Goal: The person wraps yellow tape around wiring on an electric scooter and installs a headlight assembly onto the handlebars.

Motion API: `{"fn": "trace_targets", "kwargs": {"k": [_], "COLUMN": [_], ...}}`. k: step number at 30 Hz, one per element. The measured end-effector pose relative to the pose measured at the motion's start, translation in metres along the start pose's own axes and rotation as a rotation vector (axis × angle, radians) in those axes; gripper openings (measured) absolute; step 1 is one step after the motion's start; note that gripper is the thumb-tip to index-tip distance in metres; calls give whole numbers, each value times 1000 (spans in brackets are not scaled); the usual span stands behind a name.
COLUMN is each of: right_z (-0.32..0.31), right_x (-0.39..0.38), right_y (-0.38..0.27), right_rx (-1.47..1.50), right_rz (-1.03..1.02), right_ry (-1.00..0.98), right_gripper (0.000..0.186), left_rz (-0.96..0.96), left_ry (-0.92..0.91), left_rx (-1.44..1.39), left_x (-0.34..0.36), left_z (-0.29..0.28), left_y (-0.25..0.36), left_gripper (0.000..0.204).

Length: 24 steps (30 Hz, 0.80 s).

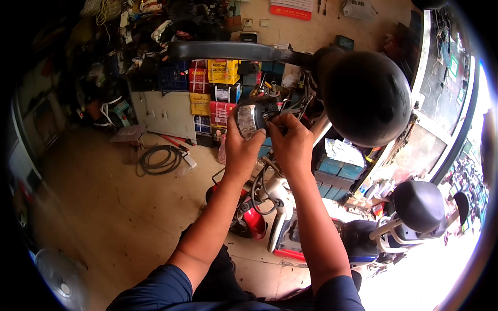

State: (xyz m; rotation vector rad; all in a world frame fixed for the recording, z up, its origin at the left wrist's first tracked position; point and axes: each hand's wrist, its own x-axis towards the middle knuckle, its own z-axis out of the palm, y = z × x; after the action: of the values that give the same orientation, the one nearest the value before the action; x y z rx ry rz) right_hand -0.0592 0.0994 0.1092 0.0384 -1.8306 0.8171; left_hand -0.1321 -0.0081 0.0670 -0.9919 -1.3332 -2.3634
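Note:
Before me, my left hand (243,147) grips a round headlight (247,118) with a clear lens and black housing. Its thumb presses the rim of the housing. At the back of the lamp, my right hand (291,142) has thumb and fingers pinched on a small dark part; its kind cannot be made out. Below the hands, black cables (254,194) hang by the pale frame (282,210) of a small electric scooter. A red fender (255,223) shows beneath them.
A black bar (233,51) and a large rounded black shape (365,98) stand beyond and right of my hands. Stacked boxes (223,72) line the wall. A coiled hose (158,159) lies on the floor at left. A dark seat (419,205) is at right.

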Motion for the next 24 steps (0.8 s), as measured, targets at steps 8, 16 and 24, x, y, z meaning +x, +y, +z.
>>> {"fn": "trace_targets", "kwargs": {"k": [8, 16, 24], "right_z": [-100, -208, -235], "right_x": [-78, -248, -327], "right_y": [16, 187, 227], "right_rx": [-114, -462, -711], "right_rz": [-81, 707, 853], "right_ry": [273, 249, 25], "right_gripper": [17, 27, 24], "left_rz": [-181, -300, -337], "left_ry": [-40, -112, -107], "left_rx": [-163, -165, -227], "left_x": [-4, 12, 14], "left_z": [17, -5, 20], "left_y": [31, 33, 40], "left_gripper": [77, 63, 56]}}
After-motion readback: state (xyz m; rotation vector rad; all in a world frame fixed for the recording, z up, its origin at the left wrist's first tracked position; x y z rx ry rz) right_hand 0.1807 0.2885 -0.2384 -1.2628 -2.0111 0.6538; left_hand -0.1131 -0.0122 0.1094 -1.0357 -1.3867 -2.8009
